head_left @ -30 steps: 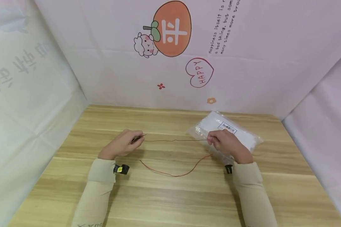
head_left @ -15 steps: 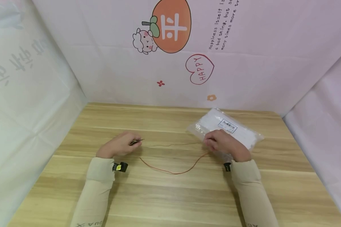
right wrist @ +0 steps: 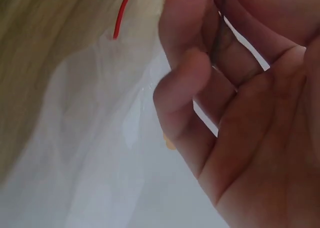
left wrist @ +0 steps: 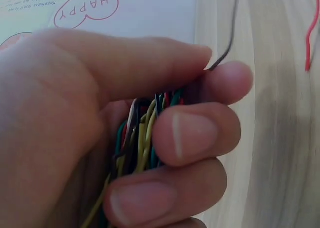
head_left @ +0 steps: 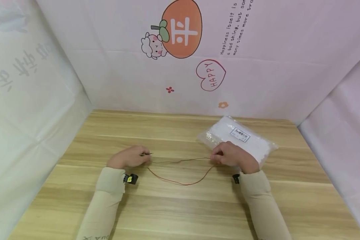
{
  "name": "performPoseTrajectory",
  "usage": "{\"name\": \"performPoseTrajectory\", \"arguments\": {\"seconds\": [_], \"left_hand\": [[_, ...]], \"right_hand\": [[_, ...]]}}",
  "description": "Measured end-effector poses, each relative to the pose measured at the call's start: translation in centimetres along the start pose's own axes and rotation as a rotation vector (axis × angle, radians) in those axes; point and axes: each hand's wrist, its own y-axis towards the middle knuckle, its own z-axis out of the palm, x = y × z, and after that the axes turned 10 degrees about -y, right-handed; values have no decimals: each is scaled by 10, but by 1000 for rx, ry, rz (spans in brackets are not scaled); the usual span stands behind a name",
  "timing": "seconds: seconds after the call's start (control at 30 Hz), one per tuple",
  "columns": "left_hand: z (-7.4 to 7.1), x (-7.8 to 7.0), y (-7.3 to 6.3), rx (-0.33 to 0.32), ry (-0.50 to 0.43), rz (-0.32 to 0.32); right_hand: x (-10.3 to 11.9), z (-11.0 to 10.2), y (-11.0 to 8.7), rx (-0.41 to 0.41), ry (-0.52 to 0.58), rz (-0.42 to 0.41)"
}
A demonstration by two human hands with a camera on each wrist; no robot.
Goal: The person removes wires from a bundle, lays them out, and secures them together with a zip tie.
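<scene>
A thin dark wire [head_left: 181, 161] runs between my two hands, sagging slightly. My left hand [head_left: 129, 157] pinches one end of it between thumb and index finger. Inside the same hand, the curled fingers grip a bundle of coloured wires [left wrist: 142, 138], with yellow, green, black, red and white strands showing. My right hand [head_left: 232, 156] pinches the dark wire's other end between its fingertips; in the right wrist view a short piece of that wire hangs inside the fingers. Nearer the body, a red wire [head_left: 186, 184] lies curved on the table below the dark one.
A clear plastic bag [head_left: 250, 141] with white contents and a barcode label lies behind and partly under my right hand. The wooden table [head_left: 180, 216] ends at a printed white cloth [head_left: 123, 76] at the back, with more white cloth on both sides.
Both hands have come a little nearer the body and slightly closer together. The dark wire, stretched straight a second ago, now hangs slack. The red wire has stayed put.
</scene>
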Motion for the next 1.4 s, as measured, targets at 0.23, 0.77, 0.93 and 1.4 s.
{"name": "performPoseTrajectory", "arguments": {"seconds": [0.23, 0.77, 0.93, 1.4], "left_hand": [[-4, 4, -1, -36, 13, -35], [19, -20, 18, -116, 243, 252], [31, -27, 23, -109, 296, 288], [58, -42, 29, -51, 258, 342]], "right_hand": [[-2, -5, -5, -56, -44, 18], [15, -1, 3, -255, -62, -106], [27, 6, 11, -287, -58, -183], [84, 29, 26, -393, -227, -377]]}}
